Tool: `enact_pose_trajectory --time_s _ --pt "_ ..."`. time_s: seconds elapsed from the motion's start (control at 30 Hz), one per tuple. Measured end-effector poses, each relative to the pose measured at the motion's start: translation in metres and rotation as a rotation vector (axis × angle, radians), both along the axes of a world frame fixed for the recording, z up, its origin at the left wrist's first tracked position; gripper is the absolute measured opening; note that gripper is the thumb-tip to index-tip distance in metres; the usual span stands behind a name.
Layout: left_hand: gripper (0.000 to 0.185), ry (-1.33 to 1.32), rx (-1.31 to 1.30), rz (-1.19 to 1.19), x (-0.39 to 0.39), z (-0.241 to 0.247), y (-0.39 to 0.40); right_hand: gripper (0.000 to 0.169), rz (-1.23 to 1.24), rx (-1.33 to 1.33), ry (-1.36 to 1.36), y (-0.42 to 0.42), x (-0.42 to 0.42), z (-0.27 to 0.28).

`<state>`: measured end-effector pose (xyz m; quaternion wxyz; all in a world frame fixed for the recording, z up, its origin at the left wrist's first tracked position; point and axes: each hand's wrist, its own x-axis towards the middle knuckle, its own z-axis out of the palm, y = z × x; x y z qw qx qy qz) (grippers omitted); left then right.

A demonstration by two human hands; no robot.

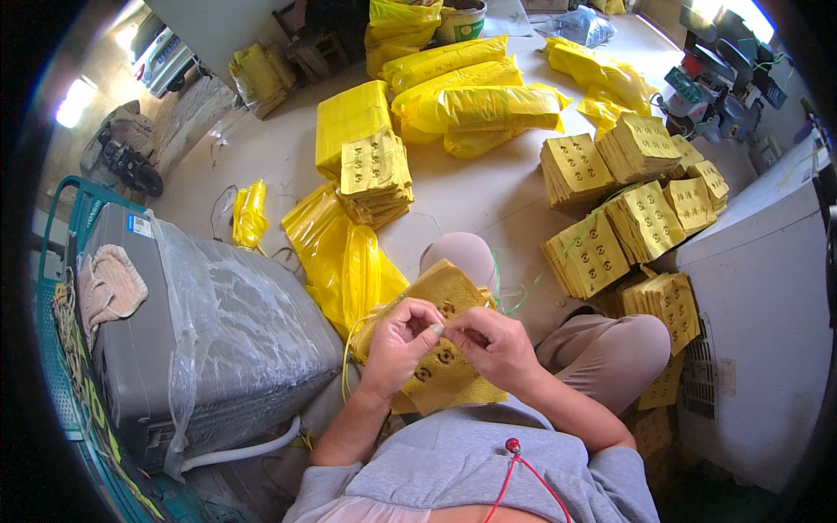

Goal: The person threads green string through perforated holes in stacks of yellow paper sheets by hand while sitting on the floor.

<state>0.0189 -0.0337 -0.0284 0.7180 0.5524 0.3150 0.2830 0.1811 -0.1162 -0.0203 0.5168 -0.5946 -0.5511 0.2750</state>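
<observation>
Over a stack of yellow sheets with dark printed marks [458,386] on my lap, both hands meet fingertip to fingertip. My left hand [407,340] has its thumb and forefinger pinched together, with a small bit of something greenish at the thumb tip, perhaps string. My right hand [494,343] pinches at the same spot; what lies between its fingertips is too small to make out. A thin green string [523,299] runs from behind the stack towards the piles on the right. Yellow plastic bags [353,261] lie just beyond the stack, on the left.
Bundles of printed yellow sheets [585,255] stand on the floor at right, beside a white appliance [752,314]. Filled yellow bags [484,108] lie ahead. At left stands a grey appliance partly wrapped in clear film [248,327], with a pinkish cloth [118,284] on it.
</observation>
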Motion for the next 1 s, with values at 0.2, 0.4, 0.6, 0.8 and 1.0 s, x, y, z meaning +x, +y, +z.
enact_pose_trajectory --time_s 0.2,0.4,0.6,0.8,1.0 --pt "0.019 -0.014 0.125 0.061 0.007 -0.007 -0.008 0.013 0.190 0.068 -0.453 -0.006 0.013 0.007" --pt "0.041 -0.029 0.061 0.154 0.018 0.003 -0.009 0.012 0.089 0.092 -0.631 0.009 0.029 0.020" --pt "0.066 -0.046 0.002 0.146 0.018 0.009 0.000 0.012 0.022 0.150 -0.629 0.021 0.033 0.034" --pt "0.043 0.084 0.080 0.028 0.011 0.003 0.000 0.009 -0.122 0.192 -0.560 0.037 0.041 0.035" --pt "0.016 0.158 -0.131 -0.047 0.011 0.016 0.006 0.018 -0.169 0.067 -0.444 0.050 0.036 0.035"
